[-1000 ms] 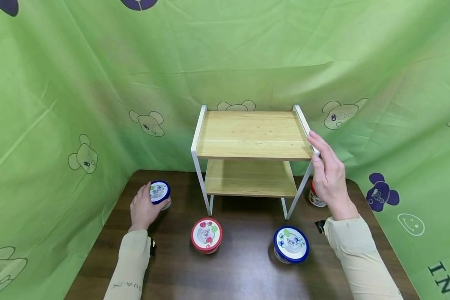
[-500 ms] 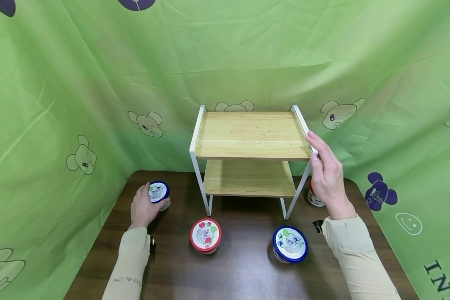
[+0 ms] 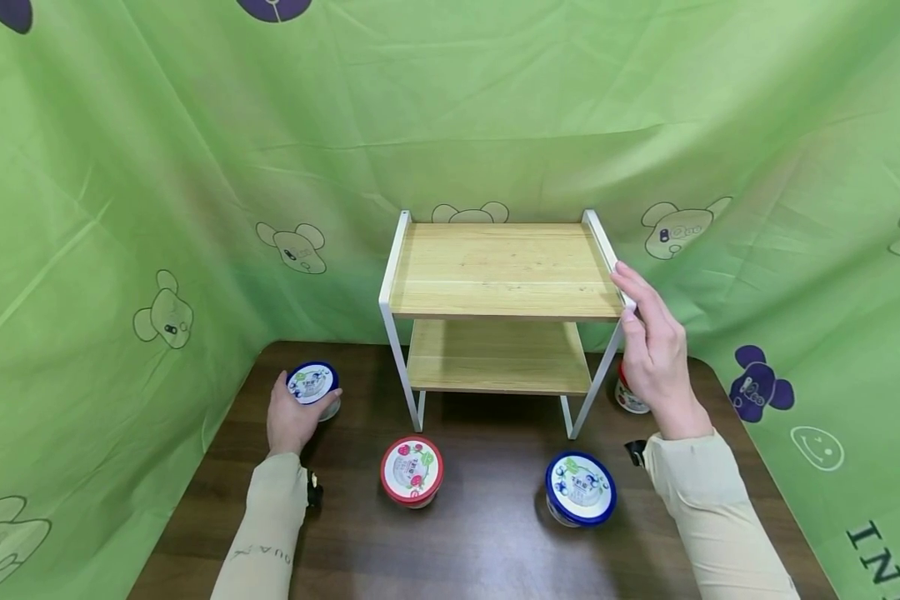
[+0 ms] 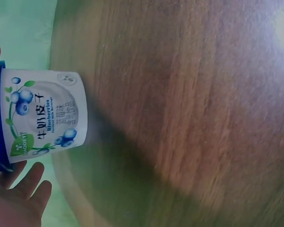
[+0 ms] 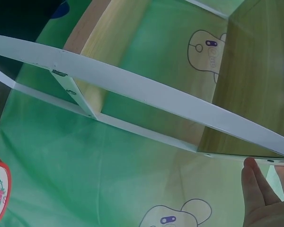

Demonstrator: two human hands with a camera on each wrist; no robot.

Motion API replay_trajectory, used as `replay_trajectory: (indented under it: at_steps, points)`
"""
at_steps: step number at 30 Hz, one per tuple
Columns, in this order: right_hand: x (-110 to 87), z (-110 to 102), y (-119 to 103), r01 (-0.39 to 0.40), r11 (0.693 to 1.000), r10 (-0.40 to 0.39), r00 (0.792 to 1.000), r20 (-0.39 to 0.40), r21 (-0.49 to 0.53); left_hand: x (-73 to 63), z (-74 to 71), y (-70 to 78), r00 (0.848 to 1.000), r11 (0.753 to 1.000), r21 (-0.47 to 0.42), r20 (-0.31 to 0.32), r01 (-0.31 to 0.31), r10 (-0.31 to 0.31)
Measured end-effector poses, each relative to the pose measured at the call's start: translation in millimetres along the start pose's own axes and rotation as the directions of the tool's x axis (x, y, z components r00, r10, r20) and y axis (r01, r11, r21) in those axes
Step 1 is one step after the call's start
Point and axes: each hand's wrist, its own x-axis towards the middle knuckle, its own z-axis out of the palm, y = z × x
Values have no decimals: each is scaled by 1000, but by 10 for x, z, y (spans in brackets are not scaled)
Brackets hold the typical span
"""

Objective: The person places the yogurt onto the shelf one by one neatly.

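In the head view, a blue-lidded blueberry milk cup (image 3: 311,382) is at the table's back left. My left hand (image 3: 292,420) grips it by the lid rim, thumb on the right side and fingers mostly hidden on the left. Its blueberry label on the cup (image 4: 43,113) faces the left wrist camera. My right hand (image 3: 656,358) rests with straight fingers against the right rail of a two-tier wooden shelf (image 3: 506,271) with a white metal frame. In the right wrist view, the fingertips (image 5: 250,163) meet that white rail.
Before the shelf, a red-lidded cup (image 3: 412,471) stands left of a blue-lidded cup (image 3: 581,488). Another red-lidded cup (image 3: 632,396) is partly hidden behind my right hand. A green printed cloth (image 3: 495,100) surrounds the dark wooden table (image 3: 480,542).
My left fingers have moved round the cup's far left side, and the wrist has shifted slightly right. The cup's lid sits a little further left. My right hand stays at the shelf rail.
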Motion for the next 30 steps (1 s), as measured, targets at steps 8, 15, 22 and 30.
replay_trajectory:
  at_steps: [8,15,22,30]
  points:
    - [-1,-1,-5,-13,1000,13,1000,-4,-3,-4,45,-3,999,999,-39,-29,28,-29]
    - [-2,12,0,-7,1000,7,1000,-5,3,-27,100,4,995,990,-115,-51,76,-83]
    - [-3,6,-7,-19,1000,19,1000,-1,-2,-55,119,6,994,989,-128,-68,78,-87]
    - [-10,17,-1,-21,1000,21,1000,-4,2,-97,130,18,991,989,-118,-86,92,-102]
